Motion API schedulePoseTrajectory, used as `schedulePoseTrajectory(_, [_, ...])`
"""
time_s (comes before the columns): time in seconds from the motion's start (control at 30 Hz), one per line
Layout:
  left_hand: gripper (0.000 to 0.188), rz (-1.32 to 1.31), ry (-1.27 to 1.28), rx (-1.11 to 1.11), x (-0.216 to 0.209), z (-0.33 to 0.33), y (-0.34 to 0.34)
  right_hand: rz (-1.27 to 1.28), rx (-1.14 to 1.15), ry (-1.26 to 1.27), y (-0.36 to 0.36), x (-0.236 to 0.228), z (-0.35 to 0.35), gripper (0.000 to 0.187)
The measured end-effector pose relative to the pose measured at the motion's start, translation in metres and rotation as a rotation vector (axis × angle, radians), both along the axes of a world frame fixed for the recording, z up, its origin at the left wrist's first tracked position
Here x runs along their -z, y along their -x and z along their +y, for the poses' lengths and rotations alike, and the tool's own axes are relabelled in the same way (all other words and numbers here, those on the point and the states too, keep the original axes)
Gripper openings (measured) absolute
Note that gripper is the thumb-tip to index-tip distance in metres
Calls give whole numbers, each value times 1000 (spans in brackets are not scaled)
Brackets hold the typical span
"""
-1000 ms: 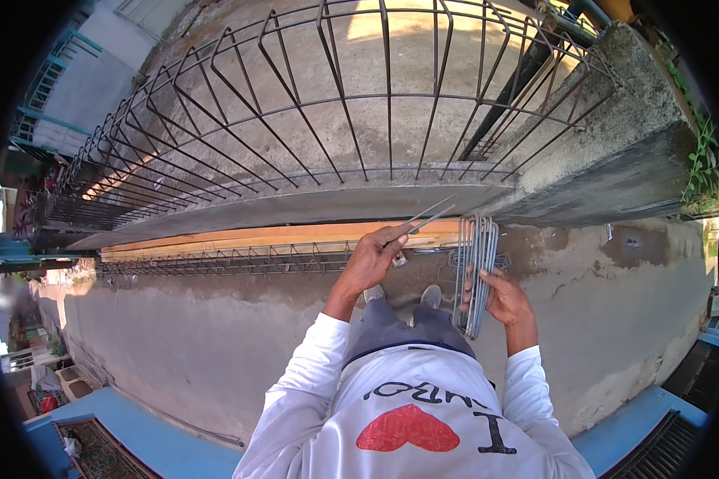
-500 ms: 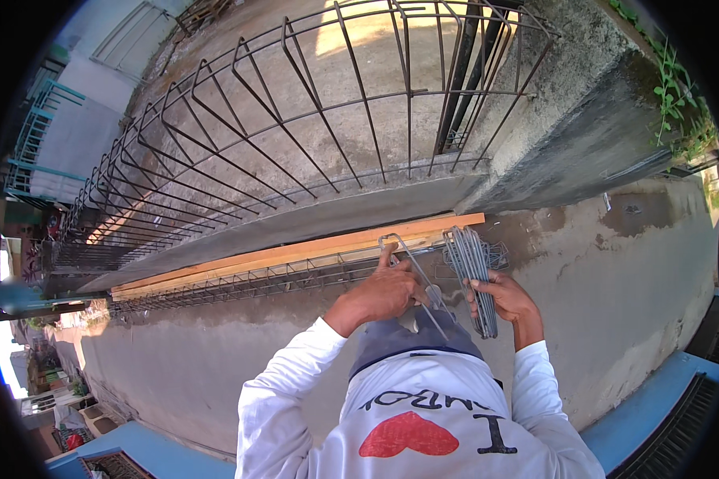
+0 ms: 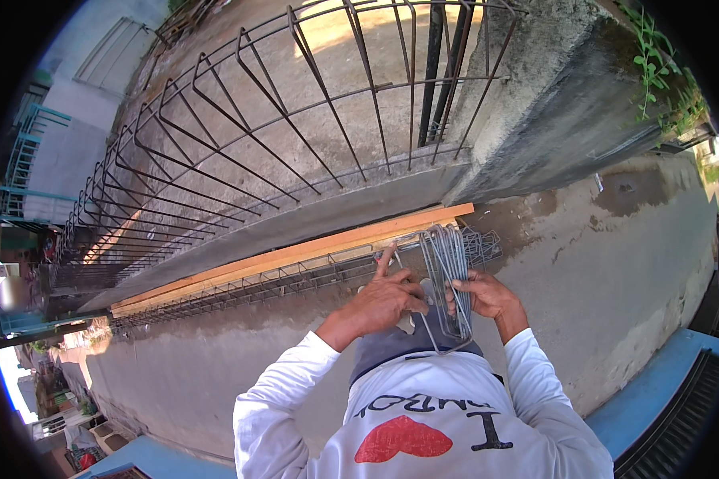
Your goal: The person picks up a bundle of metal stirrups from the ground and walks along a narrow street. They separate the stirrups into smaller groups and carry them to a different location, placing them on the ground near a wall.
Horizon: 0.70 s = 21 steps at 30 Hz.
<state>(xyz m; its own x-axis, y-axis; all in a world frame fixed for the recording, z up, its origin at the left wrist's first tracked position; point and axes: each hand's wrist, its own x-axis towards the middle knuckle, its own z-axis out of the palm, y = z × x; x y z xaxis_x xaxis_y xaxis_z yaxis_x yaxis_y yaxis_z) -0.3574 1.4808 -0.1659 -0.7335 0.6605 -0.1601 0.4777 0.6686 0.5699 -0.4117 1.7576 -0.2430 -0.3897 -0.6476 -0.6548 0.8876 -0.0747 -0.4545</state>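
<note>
My right hand (image 3: pixel 487 297) is closed around one side of a bundle of bent steel stirrups (image 3: pixel 453 259), held upright in front of my waist. Close beside it on the left, my left hand (image 3: pixel 385 298) grips the long side of a single rectangular stirrup (image 3: pixel 454 350). Its index finger points up along the rod, and the other fingers curl in. This stirrup overlaps the bundle's left side, its lower corner hanging over my shorts. More wire stirrups (image 3: pixel 482 247) lie on the ground just beyond the bundle.
Orange-brown timber planks (image 3: pixel 319 254) run along the base of a low concrete wall (image 3: pixel 359 199). A long narrow rebar cage (image 3: pixel 272 281) lies beside them. A larger rebar cage (image 3: pixel 276 112) rises above the wall. At the right stands a rough concrete block (image 3: pixel 535 120).
My left hand has brought the single stirrup right, up against the bundle. The bundle has shifted slightly left and looks more spread out. My view has tilted a little.
</note>
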Motion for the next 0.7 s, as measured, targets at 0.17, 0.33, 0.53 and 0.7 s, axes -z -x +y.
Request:
schedulePoseTrajectory(0.17, [35,118,67,-104,31,1,-5,7,12,42,3,1,-9,28])
schedulePoseTrajectory(0.33, [29,109,-68,-381,85,15,-8,12,-30,-9,7,-6,-22,27])
schedulePoseTrajectory(0.53, [43,-997,-1374,-1109,129,50,-4,24,-131,-10,0,24,-43,27])
schedulePoseTrajectory(0.7, [44,-1186,-1287,-1108,149,46,-7,90,-226,-27,-14,68,-61,26])
